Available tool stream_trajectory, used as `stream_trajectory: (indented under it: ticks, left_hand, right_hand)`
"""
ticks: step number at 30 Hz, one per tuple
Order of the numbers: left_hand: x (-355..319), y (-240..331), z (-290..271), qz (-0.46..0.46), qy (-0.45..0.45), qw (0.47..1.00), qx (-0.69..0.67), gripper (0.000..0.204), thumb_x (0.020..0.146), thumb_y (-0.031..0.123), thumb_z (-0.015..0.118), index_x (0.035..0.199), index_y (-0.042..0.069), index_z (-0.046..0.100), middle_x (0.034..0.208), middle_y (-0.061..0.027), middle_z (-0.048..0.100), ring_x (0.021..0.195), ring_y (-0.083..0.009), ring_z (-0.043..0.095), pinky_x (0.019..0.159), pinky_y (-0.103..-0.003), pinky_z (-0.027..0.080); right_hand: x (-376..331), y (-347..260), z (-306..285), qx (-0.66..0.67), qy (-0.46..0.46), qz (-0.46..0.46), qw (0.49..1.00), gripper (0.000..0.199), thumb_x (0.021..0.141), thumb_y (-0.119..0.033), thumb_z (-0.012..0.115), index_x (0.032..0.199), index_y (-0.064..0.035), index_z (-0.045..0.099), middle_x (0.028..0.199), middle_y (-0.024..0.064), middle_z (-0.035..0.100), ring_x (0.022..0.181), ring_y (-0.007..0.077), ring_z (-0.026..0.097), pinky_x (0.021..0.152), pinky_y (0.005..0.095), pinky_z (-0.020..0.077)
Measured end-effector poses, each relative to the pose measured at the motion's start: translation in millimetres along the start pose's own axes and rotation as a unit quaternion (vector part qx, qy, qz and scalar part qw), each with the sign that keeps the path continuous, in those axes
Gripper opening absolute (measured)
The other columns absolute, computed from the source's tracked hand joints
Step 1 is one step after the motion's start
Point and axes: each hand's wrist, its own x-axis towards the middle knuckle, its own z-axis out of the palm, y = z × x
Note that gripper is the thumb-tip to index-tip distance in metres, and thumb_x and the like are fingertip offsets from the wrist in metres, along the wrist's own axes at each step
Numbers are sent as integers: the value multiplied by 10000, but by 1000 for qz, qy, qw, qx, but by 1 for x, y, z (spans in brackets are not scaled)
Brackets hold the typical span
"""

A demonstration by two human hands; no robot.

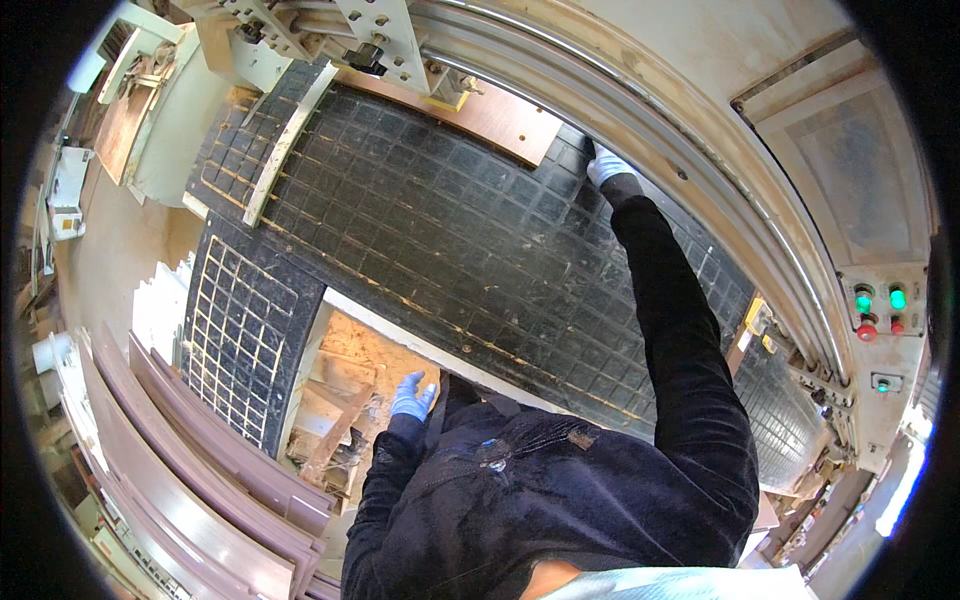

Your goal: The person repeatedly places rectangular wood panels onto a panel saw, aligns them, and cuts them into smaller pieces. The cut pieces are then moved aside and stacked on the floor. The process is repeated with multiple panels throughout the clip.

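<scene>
The right hand (607,165), gloved, stretches to the far edge of the black gridded surface (440,230), just beside the brown board (500,115); whether its grip is closed cannot be told. The left hand (411,396), fingers loosely spread, holds nothing near that surface's near edge, above wood offcuts (345,385).
</scene>
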Motion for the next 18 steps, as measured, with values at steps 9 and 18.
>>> stream_trajectory:
  ticks: [9, 18]
  left_hand:
    - [-1, -11, 6, 14, -19, 1000, 3, 457, 835, 261, 668, 1218, 58, 523, 1118, -163, 602, 1002, -264, 577, 848, -372, 472]
    - [-1, 24, -8, 61, 23, 996, -60, 453, 804, 225, 698, 1201, 66, 550, 1142, -173, 593, 1049, -289, 587, 888, -379, 462]
  right_hand:
    - [-108, 8, -53, -49, -143, 61, 987, 264, 847, -331, 528, 1005, -150, 639, 996, 133, 662, 946, 306, 632, 790, 423, 502]
    - [-42, -105, -19, 84, 141, -150, 975, 231, 780, -200, 582, 1002, -183, 641, 952, 135, 589, 832, 329, 619, 709, 447, 506]
